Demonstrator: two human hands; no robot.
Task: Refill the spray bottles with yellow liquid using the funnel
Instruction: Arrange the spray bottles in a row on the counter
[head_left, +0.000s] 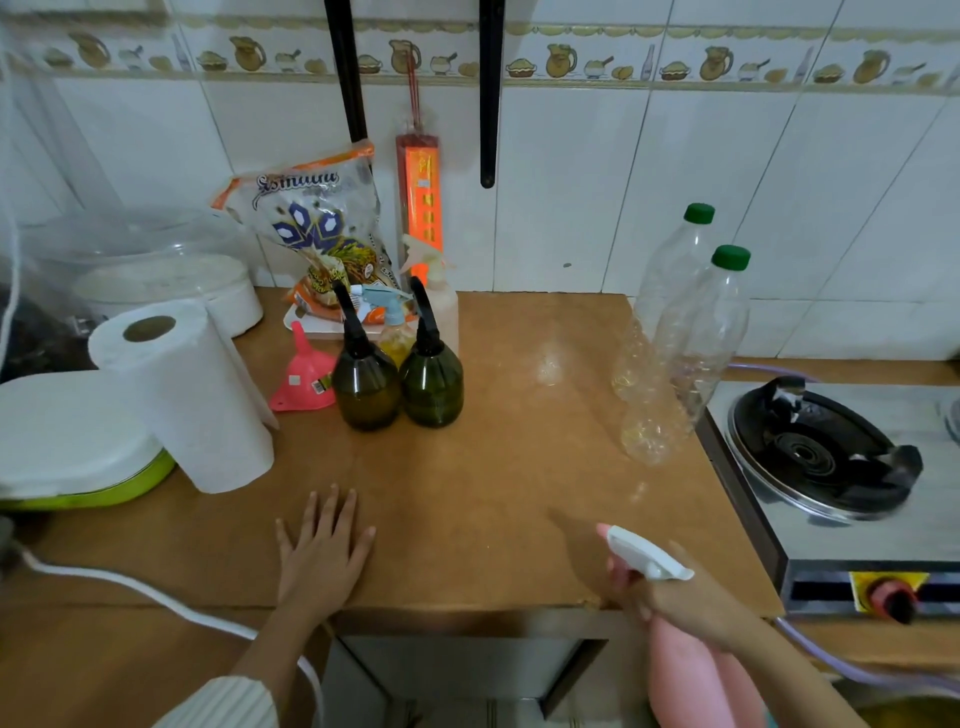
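The clear plastic food bag with orange trim (311, 218) bore one partly legible brand word — roughly "Ismaida"; print on the orange packet (425, 200) was unreadable.

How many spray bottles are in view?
5: two dark green beside the funnel, two pale ones behind them, one pink in the right hand. Others may be hidden.

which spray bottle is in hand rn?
The pink spray bottle with the white trigger head, gripped by the right hand at the counter's front edge. The two dark green ones stand untouched.
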